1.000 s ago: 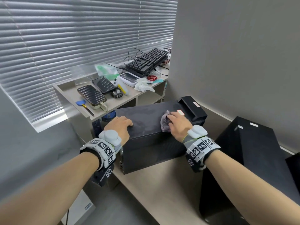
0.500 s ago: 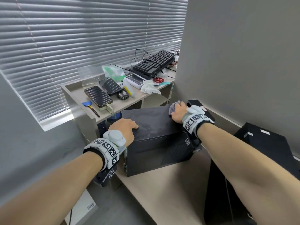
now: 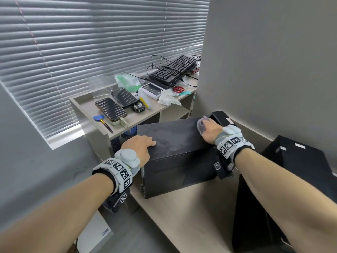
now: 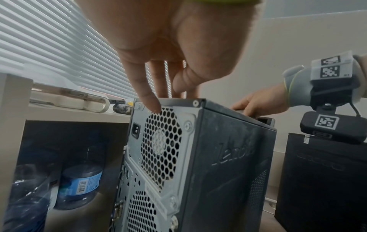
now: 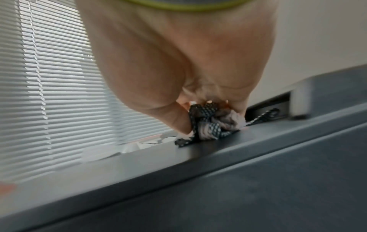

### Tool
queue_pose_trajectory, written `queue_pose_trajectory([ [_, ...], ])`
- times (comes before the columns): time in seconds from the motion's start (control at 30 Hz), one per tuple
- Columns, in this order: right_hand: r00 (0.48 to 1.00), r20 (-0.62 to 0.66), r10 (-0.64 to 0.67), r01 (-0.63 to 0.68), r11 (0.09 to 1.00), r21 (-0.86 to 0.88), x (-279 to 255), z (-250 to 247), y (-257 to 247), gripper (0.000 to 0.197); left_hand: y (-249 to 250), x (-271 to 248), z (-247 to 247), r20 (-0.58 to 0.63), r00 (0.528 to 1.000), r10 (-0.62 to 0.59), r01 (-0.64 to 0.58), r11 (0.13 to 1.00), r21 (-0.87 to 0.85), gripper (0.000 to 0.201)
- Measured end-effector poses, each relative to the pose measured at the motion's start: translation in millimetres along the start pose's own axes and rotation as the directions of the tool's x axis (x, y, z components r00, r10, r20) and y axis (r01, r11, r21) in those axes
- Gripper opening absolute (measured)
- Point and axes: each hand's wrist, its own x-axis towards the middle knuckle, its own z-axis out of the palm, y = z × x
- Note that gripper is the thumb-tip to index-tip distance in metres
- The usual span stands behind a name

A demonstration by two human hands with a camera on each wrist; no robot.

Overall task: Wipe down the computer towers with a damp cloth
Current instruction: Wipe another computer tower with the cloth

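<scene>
A black computer tower (image 3: 175, 136) stands on a low beige bench (image 3: 186, 212), its top streaked with damp marks. My left hand (image 3: 140, 145) rests on the top near the rear edge, fingers laid over it; in the left wrist view my left hand (image 4: 166, 87) touches the top rim above the vented back panel (image 4: 160, 149). My right hand (image 3: 209, 130) grips a crumpled grey cloth (image 3: 200, 125) at the top's far front end. The right wrist view shows the cloth (image 5: 208, 127) bunched under my fingers against the tower top (image 5: 178, 157). A second black tower (image 3: 291, 179) stands to the right.
A beige shelf unit (image 3: 80, 103) behind the tower carries phones, a keyboard (image 3: 173, 71), scissors and tissue. Water bottles (image 4: 79, 185) sit in its lower compartment. Window blinds (image 3: 82, 52) fill the left; a grey wall (image 3: 273, 61) runs close along the right.
My right hand slid the cloth from the middle of the tower top to its far front end. My left hand stayed near the rear edge.
</scene>
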Motion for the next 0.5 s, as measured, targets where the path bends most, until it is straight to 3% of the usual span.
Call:
queue_pose_trajectory([
  [0.07, 0.990, 0.025, -0.138, 0.137, 0.990, 0.023, -6.8, 13.8, -33.2, 0.025, 0.7, 0.3, -0.5, -0.016, 1.000, 0.007, -0.006, 1.000, 0.004, 0.057],
  [0.1, 0.972, 0.034, -0.231, 0.232, 0.973, 0.001, -16.7, 27.8, -52.3, 0.027, 0.4, 0.8, -0.8, -0.026, 1.000, 0.012, -0.012, 1.000, 0.009, 0.056],
  [0.17, 0.939, 0.049, -0.342, 0.344, 0.938, -0.038, -45.1, 47.5, -83.7, 0.055, -0.9, 1.0, -1.4, -0.030, 0.999, 0.026, -0.025, 0.999, 0.024, 0.055],
  [0.23, 0.923, 0.043, -0.383, 0.385, 0.923, -0.027, -57.1, 52.1, -80.0, 0.068, -2.1, -0.2, -0.6, 0.000, 1.000, 0.025, -0.025, 0.999, 0.031, 0.057],
  [0.3, 0.947, 0.052, -0.316, 0.316, 0.949, -0.001, -56.9, 33.8, -55.3, 0.064, -3.2, -0.9, 0.5, 0.010, 1.000, 0.025, -0.025, 0.999, 0.029, 0.059],
  [0.4, 0.995, -0.035, -0.089, 0.087, 0.995, -0.056, -47.3, 11.8, -20.0, 0.059, -4.8, -1.5, 1.7, 0.048, 0.997, 0.054, -0.055, 0.998, 0.024, 0.063],
  [0.43, 0.996, -0.063, -0.065, 0.062, 0.996, -0.057, -45.9, 13.6, -20.8, 0.056, -5.5, -1.5, 3.4, 0.054, 0.997, 0.063, -0.064, 0.998, 0.019, 0.064],
  [0.5, 0.988, -0.063, -0.140, 0.137, 0.990, -0.037, -45.8, 29.7, -42.5, 0.048, -6.7, -2.0, 7.7, 0.019, 0.997, 0.070, -0.070, 0.998, 0.002, 0.065],
])
